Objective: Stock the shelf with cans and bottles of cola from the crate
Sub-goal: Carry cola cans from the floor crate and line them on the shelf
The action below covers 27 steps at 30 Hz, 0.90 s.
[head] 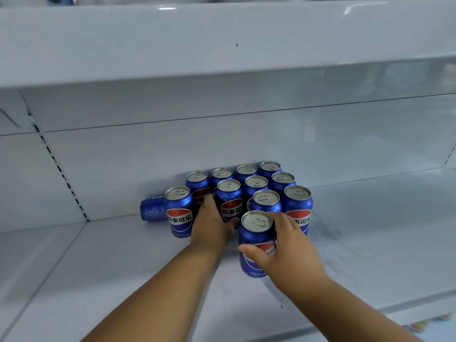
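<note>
Right hand grips front can; toppled can behind.

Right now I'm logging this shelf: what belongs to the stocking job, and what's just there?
Job:
front can, gripped by right hand
standing cans
left hand among them
shelf

Just there:
toppled can, far left
upper shelf
</note>
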Each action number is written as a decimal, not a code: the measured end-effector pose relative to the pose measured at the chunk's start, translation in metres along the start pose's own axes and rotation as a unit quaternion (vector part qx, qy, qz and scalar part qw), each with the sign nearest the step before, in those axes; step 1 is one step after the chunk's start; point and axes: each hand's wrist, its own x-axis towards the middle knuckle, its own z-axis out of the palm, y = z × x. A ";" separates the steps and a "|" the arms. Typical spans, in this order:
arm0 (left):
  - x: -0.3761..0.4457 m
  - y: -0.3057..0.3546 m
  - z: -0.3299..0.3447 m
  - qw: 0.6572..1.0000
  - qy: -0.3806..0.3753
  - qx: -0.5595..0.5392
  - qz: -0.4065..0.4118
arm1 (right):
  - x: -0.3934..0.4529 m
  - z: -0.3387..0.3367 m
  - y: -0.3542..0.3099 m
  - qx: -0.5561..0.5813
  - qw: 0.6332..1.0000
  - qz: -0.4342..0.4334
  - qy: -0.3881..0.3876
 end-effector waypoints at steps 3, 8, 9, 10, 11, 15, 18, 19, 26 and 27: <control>-0.004 -0.004 -0.003 0.999 0.019 -0.037 -0.003 | 0.003 0.003 -0.001 0.005 1.000 0.000 0.002; -0.050 0.009 -0.021 0.994 -0.005 -0.110 -0.009 | 0.005 0.018 -0.002 0.006 0.998 -0.001 0.063; -0.062 0.007 -0.024 0.993 -0.037 -0.116 0.008 | 0.005 0.019 -0.003 0.011 0.998 0.007 0.068; -0.073 0.006 -0.027 0.991 -0.064 -0.118 0.028 | 0.004 0.019 -0.003 0.018 0.997 0.016 0.073; -0.082 0.005 -0.029 0.988 -0.092 -0.112 0.049 | 0.004 0.019 -0.003 0.025 0.996 0.026 0.076; -0.090 0.004 -0.028 0.985 -0.125 -0.077 0.090 | 0.002 0.022 -0.004 0.060 0.995 0.042 0.072; -0.086 0.007 -0.025 0.993 -0.066 -0.064 0.081 | -0.003 0.024 -0.001 0.091 0.992 0.039 0.072; -0.084 0.006 -0.024 0.993 -0.057 -0.056 0.083 | -0.004 0.025 0.001 0.095 0.992 0.038 0.070; -0.070 0.002 -0.020 0.996 -0.031 -0.023 0.079 | -0.006 0.028 0.004 0.050 0.997 0.046 0.031; -0.067 0.002 -0.018 0.996 -0.031 -0.022 0.075 | -0.004 0.028 0.004 0.046 0.998 0.046 0.025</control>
